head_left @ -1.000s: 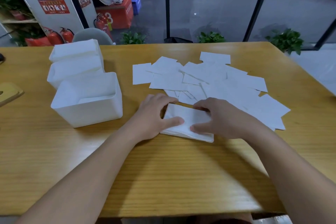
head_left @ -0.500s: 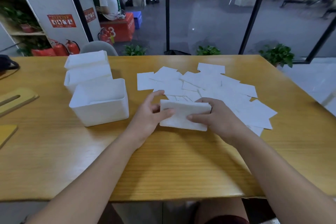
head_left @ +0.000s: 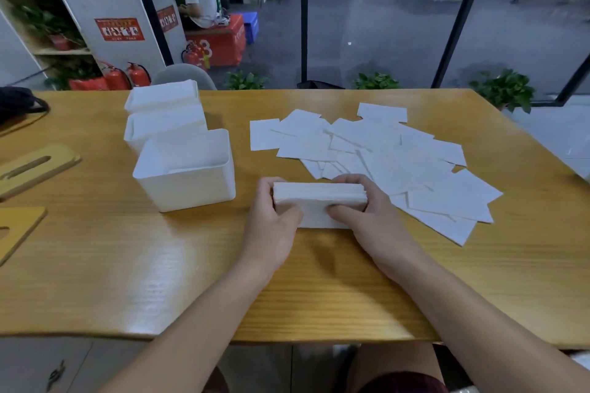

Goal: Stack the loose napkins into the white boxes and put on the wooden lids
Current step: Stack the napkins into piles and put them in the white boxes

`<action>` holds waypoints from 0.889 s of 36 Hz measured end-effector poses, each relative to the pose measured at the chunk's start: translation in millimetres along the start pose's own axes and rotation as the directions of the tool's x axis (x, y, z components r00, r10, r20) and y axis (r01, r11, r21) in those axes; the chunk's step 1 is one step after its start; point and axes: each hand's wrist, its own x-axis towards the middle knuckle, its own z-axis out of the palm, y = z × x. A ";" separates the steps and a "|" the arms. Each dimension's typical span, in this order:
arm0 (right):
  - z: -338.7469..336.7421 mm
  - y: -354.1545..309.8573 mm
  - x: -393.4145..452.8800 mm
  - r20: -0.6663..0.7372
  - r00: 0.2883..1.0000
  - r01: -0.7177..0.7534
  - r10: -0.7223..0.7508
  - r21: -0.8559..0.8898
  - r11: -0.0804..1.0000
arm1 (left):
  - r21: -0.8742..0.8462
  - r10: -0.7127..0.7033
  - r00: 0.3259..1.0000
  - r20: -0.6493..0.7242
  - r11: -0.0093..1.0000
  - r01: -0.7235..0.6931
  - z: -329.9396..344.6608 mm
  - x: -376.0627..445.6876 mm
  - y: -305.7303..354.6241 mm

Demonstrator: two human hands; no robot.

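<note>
The left hand (head_left: 271,226) and right hand (head_left: 367,217) are gripping a stack of napkins (head_left: 319,201) between them, fingers curled over its two ends and thumbs pressing its near face, holding it on edge on the wooden table (head_left: 319,297). Just left of the stack, the nearest white box (head_left: 188,182) is sitting open, with two more white boxes (head_left: 166,115) lining up behind it. Beyond and right of the stack, loose napkins (head_left: 383,153) are lying scattered and overlapping. Well left of the stack, two wooden lids (head_left: 35,166) are lying flat near the table edge.
</note>
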 end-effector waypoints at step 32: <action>-19.0 -0.2 3.2 0.065 0.998 0.023 -0.018 -0.072 0.997 | -0.019 -0.025 1.000 -0.004 1.000 0.024 -19.0 7.6 5.7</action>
